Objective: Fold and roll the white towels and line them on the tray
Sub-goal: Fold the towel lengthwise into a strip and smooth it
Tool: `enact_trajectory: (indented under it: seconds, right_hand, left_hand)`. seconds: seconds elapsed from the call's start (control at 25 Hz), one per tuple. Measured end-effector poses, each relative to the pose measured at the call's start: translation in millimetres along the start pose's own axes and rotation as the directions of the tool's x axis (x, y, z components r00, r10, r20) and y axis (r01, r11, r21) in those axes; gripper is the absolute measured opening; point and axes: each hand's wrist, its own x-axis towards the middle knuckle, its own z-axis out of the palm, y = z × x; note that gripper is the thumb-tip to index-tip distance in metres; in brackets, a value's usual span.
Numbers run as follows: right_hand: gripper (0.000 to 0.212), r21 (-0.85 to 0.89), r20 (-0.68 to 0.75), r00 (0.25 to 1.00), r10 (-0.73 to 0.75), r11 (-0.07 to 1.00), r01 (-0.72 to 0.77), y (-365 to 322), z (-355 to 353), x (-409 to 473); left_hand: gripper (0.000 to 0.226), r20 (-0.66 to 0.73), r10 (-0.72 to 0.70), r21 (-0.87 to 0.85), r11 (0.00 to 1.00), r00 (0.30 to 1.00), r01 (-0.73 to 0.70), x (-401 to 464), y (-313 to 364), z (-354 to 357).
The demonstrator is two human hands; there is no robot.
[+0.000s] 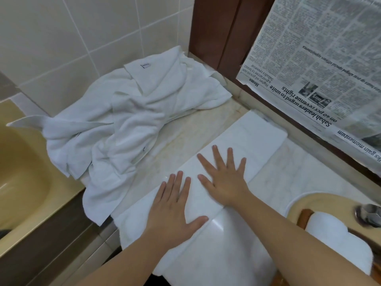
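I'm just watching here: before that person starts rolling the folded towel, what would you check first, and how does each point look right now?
1. Folded towel lies flat as a long strip on the marble counter: ok.
2. Left hand and right hand both press flat on it, fingers spread: ok.
3. Near end of the strip overhangs the counter edge, draped over a white curved surface: not ok for an even roll.
4. Heap of unfolded towels lies clear of the strip: ok at the far end; near the left hand they look close, cannot tell if touching.
5. Wooden tray already holds a rolled towel; room for another: cannot tell, mostly out of frame.
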Motion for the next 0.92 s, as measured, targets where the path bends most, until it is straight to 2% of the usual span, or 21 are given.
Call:
enact_trajectory:
  seconds: [0.4,0.56,0.64,0.72,0.76,0.84,0.92]
  right_hand:
    - [0.058,-0.031,-0.020,0.998,0.053,0.998,-0.053,119,-30,46]
    - [0.059,-0.078,0.000,0.998,0.061,0.995,-0.061,132,-35,53]
    - [0.060,-0.066,-0.034,0.994,0.102,0.992,-0.104,124,-31,49]
    - [0.062,0.063,-0.158,0.968,0.197,0.980,-0.190,102,-23,36]
    - [0.062,0.207,-0.232,0.931,0.282,0.949,-0.236,85,-19,24]
    - [0.054,0.539,-0.294,0.834,0.466,0.802,-0.259,44,-12,-4]
    - [0.040,0.709,-0.308,0.760,0.573,0.670,-0.218,-4,-5,-37]
  left_hand:
    - [0.104,0.106,0.161,0.049,0.985,0.981,-0.167,12,6,-6]
    - [0.106,0.142,0.173,0.056,0.982,0.975,-0.182,25,11,-5]
    - [0.108,0.145,0.165,0.066,0.982,0.976,-0.176,29,13,-3]
    - [0.109,0.141,0.151,0.070,0.984,0.978,-0.162,29,13,-3]
    - [0.110,0.136,0.149,0.061,0.986,0.980,-0.158,30,12,-1]
    - [0.109,0.113,0.147,0.016,0.989,0.983,-0.150,32,10,2]
    - [0.097,0.117,0.184,-0.149,0.975,0.976,-0.166,37,5,-4]
